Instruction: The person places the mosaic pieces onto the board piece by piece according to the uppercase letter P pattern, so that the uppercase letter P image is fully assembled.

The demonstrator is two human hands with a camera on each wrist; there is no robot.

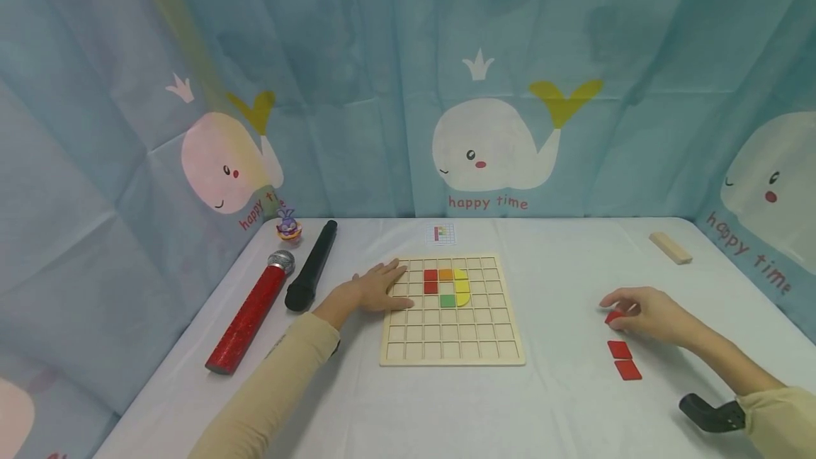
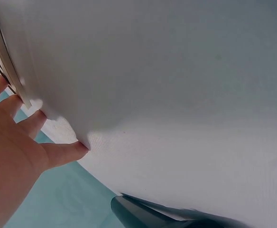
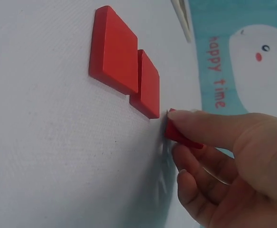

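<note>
My left hand (image 1: 377,287) lies with spread fingers on the left edge of a square wooden grid board (image 1: 452,354). In the left wrist view its fingers (image 2: 65,154) are straight, some at the board's edge. On the grid sit two red tiles, an orange tile (image 1: 445,275), yellow tiles (image 1: 462,287), some with rounded corners, and a green tile (image 1: 448,300). To the right, my right hand (image 1: 652,314) pinches a red tile (image 3: 179,133) between thumb and fingers at the white tabletop. Two more red square tiles (image 3: 115,52) lie beside it, nearly touching each other.
A small printed pattern card (image 1: 441,234) lies behind the board. On the left are a red microphone (image 1: 248,317), a black microphone (image 1: 311,268) and a purple toy figure (image 1: 289,225). A wooden block (image 1: 671,248) lies at the far right. Curtains with whales hang around the table.
</note>
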